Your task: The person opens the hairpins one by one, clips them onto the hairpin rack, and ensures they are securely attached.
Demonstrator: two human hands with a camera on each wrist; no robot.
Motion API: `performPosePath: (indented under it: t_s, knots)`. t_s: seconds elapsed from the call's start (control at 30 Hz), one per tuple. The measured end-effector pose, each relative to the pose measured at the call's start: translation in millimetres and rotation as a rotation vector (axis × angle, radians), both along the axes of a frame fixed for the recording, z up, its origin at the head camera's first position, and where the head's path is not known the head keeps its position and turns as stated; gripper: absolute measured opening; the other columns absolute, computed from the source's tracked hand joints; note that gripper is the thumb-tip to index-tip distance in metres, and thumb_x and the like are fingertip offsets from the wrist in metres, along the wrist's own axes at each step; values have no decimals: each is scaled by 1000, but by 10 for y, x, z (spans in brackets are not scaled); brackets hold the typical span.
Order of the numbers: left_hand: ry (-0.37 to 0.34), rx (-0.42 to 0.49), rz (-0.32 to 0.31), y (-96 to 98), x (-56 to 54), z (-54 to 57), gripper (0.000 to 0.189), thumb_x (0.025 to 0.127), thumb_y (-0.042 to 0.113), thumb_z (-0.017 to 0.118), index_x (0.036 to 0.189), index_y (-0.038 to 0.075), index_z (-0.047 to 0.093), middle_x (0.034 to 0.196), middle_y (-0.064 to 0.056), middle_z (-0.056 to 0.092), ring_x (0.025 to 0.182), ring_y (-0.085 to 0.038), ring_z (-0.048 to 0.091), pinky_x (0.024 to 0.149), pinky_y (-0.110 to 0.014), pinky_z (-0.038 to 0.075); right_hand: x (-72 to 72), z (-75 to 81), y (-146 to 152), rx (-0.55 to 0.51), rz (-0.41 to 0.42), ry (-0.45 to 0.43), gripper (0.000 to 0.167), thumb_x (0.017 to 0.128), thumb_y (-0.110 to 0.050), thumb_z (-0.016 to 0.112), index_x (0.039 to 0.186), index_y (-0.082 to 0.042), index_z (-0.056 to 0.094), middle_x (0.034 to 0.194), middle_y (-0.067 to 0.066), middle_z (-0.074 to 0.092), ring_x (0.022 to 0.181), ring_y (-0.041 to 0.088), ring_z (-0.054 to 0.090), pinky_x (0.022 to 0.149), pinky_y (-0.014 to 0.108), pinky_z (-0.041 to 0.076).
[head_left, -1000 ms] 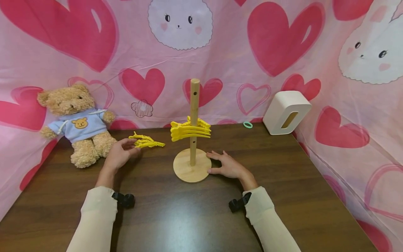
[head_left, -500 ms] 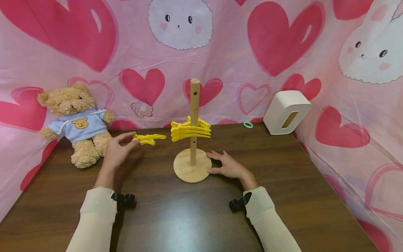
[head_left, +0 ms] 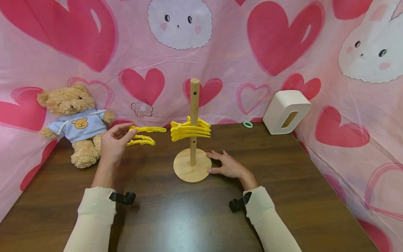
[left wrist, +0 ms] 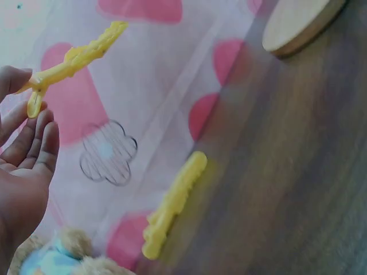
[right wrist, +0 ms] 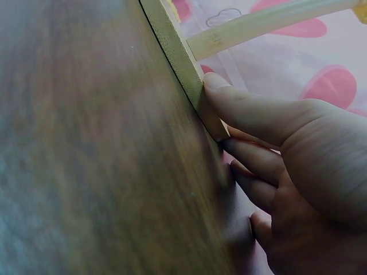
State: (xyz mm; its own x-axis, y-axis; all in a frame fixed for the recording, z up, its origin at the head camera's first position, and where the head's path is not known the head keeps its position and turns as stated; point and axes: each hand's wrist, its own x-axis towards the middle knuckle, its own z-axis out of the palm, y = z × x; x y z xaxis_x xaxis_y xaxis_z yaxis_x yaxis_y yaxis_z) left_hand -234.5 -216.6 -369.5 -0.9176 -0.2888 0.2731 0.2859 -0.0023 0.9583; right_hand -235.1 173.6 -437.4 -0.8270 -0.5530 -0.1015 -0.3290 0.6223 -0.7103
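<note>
The left grip (head_left: 114,143) pinches a clip (head_left: 149,129) by its handle, above the surface (head_left: 163,217) where a second clip (head_left: 141,141) lies. It looks light, stiff and smooth, its thin teeth possibly breakable; the handle seems the surest hold. The right grip (head_left: 229,166), loosely spread, touches the base (head_left: 189,174).

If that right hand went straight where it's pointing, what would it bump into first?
The round wooden base: the thumb of the right hand touches its rim. Past that, perhaps the upright post, but depth is hard to judge.
</note>
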Motion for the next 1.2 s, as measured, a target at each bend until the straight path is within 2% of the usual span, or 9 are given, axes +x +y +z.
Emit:
performPosePath:
  t_s: [0.07,0.2,0.37,0.47,0.6,0.67,0.97,1.07,1.2]
  knots:
    - [37,36,-16,33,12,54,26,86,-1,79,111,-6,73,91,6,73,83,-9,62,69,-14,52,-5,-2,-1,0,4,2,70,94,-29,75,153,-6,45,158,9,41,151,25,24,122,53,-1]
    - [87,19,-41,91,41,172,28,88,-2,76,115,-8,71,96,3,70,84,-10,59,68,-15,51,-7,-3,1,-1,13,8,70,94,-29,75,152,-6,45,157,9,42,151,25,25,122,53,-1]
    - [137,-41,-60,160,60,316,29,90,-3,73,118,-11,68,94,1,68,83,-9,63,73,-15,52,-4,-4,6,-1,13,5,70,94,-29,75,153,-6,45,158,10,41,151,26,24,122,54,-1]
    - [163,-105,-51,200,91,396,22,91,-2,72,113,-7,71,90,0,69,76,-10,65,67,-14,52,-8,-7,7,1,15,7,70,94,-29,75,153,-6,45,158,10,41,151,25,24,122,54,-1]
    - [203,-219,-25,257,139,486,23,92,0,72,113,-10,69,94,4,70,82,-10,65,74,-14,53,-17,-14,4,5,20,16,70,94,-29,75,153,-6,45,157,9,41,151,24,25,122,52,-2]
    - [231,-235,-29,290,158,527,26,92,-2,72,115,-13,68,97,5,70,86,-11,65,77,-15,53,-16,-15,5,5,20,16,70,94,-29,75,153,-6,45,157,9,41,151,24,25,122,52,-2]
    - [379,-278,-36,449,246,627,25,82,-13,76,107,-12,73,92,10,74,78,-7,68,72,-16,55,-13,-14,5,-7,25,19,70,94,-28,75,152,-5,45,157,10,42,151,24,25,122,52,-2]
    - [400,-285,-36,494,258,642,24,81,-13,77,105,-11,75,91,9,74,77,-7,68,69,-15,54,-11,-14,9,-10,27,18,70,94,-28,75,152,-5,45,157,11,41,151,25,25,122,53,-2]
    - [395,-285,-74,554,273,662,24,81,-13,78,105,-10,75,92,8,74,78,-10,67,70,-17,55,-11,-13,11,-14,24,18,70,94,-28,75,152,-5,45,157,11,42,151,25,25,122,54,-1]
